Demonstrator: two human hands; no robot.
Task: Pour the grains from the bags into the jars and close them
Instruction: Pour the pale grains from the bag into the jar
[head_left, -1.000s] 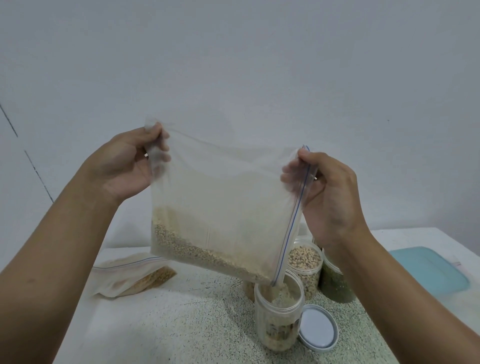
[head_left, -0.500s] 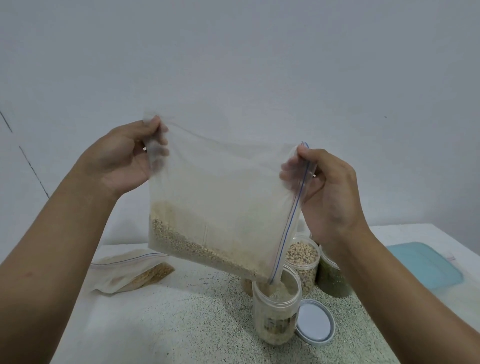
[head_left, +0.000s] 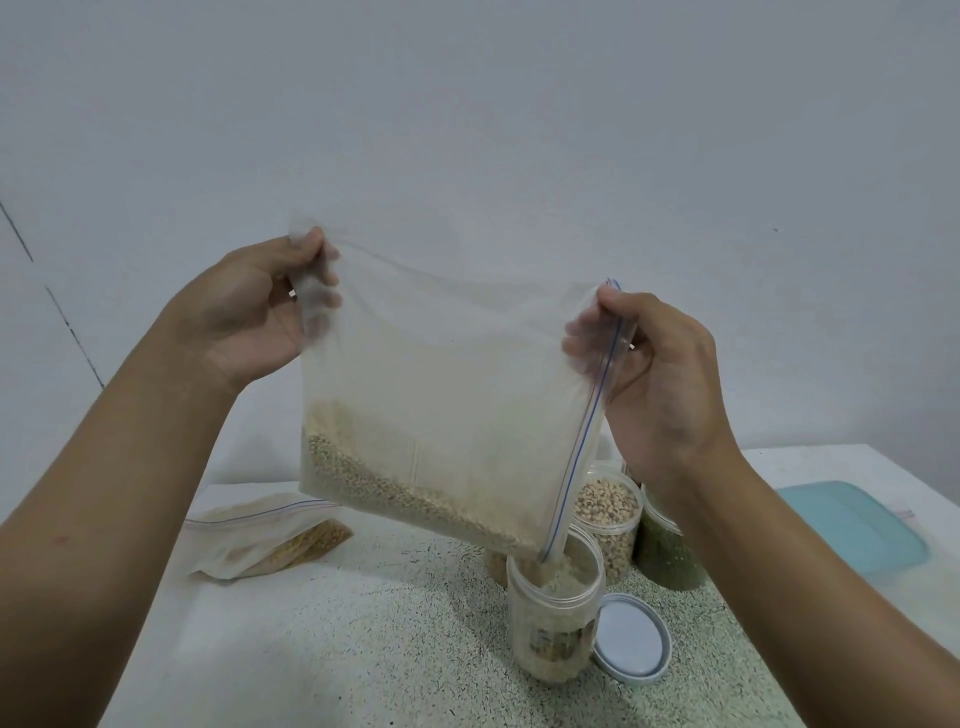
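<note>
The jar label (head_left: 557, 643) is unreadably blurred.

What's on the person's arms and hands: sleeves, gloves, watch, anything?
Nothing worn that shows. The left forearm and right forearm are bare to the frame edge, no sleeves. The left hand and right hand are ungloved, with no watch or band at either wrist. Some fingers are partly hidden, so rings can't be ruled out.

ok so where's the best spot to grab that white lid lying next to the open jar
Probably by its raised rim, pinched from above: the lid lies flat on the table, so no underside is reachable. Pinch across its near and far edges, since the open jar stands close against its left side.
</note>
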